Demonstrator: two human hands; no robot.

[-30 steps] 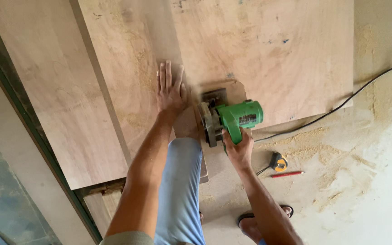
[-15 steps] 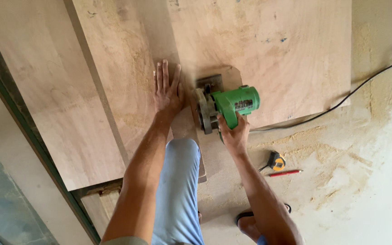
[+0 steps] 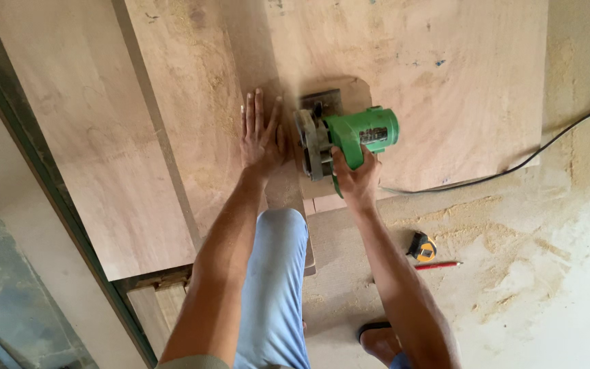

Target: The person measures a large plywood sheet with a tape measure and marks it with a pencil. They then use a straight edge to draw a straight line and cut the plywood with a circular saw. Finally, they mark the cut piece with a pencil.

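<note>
Plywood sheet (image 3: 445, 102) lies on the dusty floor, with a green saw (image 3: 349, 140) resting on it. Right hand (image 3: 355, 179) wraps its fingers tight round the saw's handle; left hand (image 3: 262, 137) presses flat just beside it, fingers spread slightly

Saw (image 3: 346, 140) on plywood (image 3: 445, 89), tape measure (image 3: 423, 246) right.

A dusty concrete floor (image 3: 513, 273) strewn with pale sawdust (image 3: 486, 239) fills the right side. A dark green frame (image 3: 49, 184) runs diagonally along the left edge, beside a grey wall surface (image 3: 1, 287). Soft daylight throughout.
</note>
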